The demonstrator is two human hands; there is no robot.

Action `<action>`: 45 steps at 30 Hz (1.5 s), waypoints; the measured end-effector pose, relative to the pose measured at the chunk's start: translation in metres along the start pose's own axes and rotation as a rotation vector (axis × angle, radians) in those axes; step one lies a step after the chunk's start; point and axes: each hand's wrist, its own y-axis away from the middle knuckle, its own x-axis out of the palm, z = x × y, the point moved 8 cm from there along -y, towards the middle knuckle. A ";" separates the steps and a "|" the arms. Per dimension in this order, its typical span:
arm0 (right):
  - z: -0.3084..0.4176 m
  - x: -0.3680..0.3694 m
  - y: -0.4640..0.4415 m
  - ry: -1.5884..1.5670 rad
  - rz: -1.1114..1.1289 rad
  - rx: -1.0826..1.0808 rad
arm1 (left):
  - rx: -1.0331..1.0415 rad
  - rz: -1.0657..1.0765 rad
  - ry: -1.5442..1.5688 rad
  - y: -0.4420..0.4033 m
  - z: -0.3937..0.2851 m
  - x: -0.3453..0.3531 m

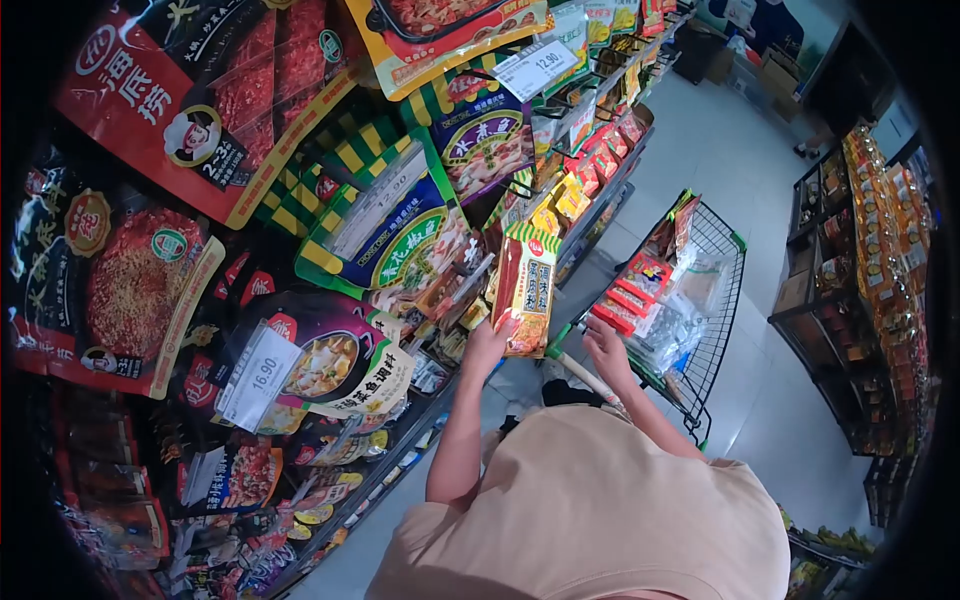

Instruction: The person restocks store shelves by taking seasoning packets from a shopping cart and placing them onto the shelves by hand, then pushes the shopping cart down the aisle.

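Red packet (527,292), left grip (487,343) partly hidden

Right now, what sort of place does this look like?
Most likely a grocery shop or supermarket aisle: hanging food packets with price tags, a wire shopping cart holding packaged goods, and more stocked shelves opposite.

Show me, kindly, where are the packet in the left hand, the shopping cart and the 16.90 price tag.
Held packet (527,295): head view, middle of its front.
Shopping cart (586,376): head view, its handle bar.
16.90 price tag (262,378): head view, middle of its face.
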 end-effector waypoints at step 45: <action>0.127 0.070 -0.173 0.812 0.035 -0.667 | 0.159 -0.147 0.571 -0.090 0.014 0.077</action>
